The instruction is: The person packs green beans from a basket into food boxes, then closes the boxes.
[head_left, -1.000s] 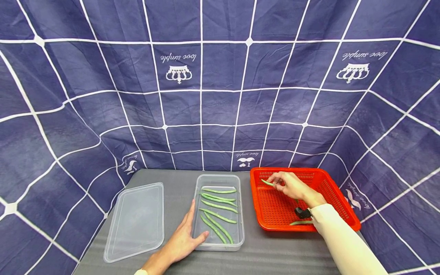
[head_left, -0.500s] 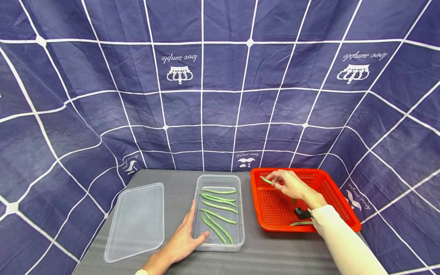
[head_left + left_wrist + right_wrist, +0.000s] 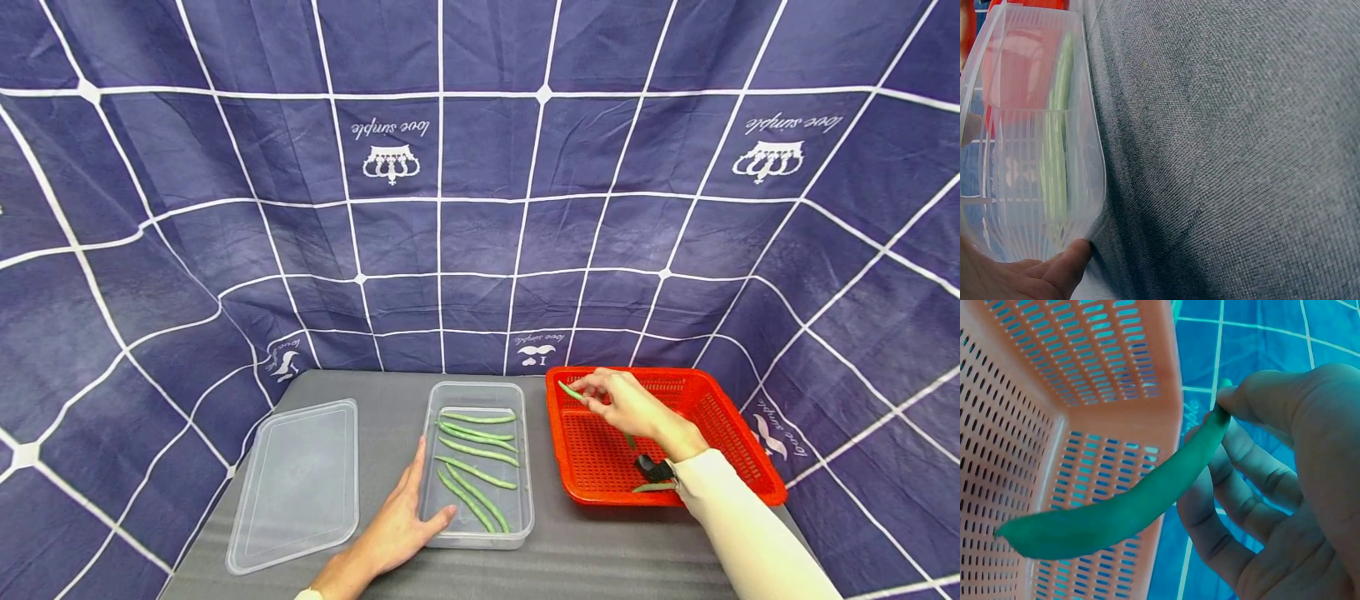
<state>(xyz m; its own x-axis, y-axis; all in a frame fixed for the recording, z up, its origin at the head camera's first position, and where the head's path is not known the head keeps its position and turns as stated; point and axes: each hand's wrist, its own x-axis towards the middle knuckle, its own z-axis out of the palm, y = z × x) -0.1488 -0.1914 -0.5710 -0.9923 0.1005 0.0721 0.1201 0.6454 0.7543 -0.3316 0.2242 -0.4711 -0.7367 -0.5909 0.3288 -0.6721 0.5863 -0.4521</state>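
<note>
My right hand (image 3: 618, 401) pinches one end of a green bean (image 3: 572, 391) above the far left corner of the red basket (image 3: 720, 421); up close the bean (image 3: 1116, 515) hangs from my fingertips (image 3: 1254, 400) over the basket's mesh wall (image 3: 1054, 394). My left hand (image 3: 397, 525) lies flat against the near left side of the clear plastic container (image 3: 525, 500), thumb (image 3: 1063, 269) touching its corner (image 3: 1088, 187). Several green beans (image 3: 480, 454) lie inside the container. Another bean (image 3: 651, 487) lies at the basket's near edge.
A clear lid (image 3: 296, 483) lies flat on the grey table (image 3: 600, 550) left of the container. A blue checked cloth (image 3: 480, 208) hangs as a backdrop behind and around the table.
My right hand has lifted the bean a little and carried it left toward the basket's left rim. The left hand has stayed on the container.
</note>
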